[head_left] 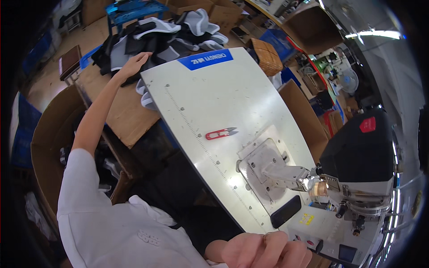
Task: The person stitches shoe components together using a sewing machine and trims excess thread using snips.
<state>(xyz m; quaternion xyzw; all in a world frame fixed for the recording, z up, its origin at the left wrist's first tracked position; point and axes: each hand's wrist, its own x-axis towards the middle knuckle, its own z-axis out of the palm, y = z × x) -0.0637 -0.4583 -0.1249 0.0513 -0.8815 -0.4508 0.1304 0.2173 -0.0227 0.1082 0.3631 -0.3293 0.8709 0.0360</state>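
The right hand point(268, 251) is cropped; the left hand point(133, 66) perhaps touches cloth point(172, 54).

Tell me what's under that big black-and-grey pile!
Brown cardboard sticks out under the near side of the pile. What lies beneath its middle is covered, so I can't see.

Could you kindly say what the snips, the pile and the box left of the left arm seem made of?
Snips: grey blades, probably metal; smooth red handle, plastic or painted metal. Pile: soft matte fabric, judging by its loose folds. Box: likely cardboard, plain brown and matte.
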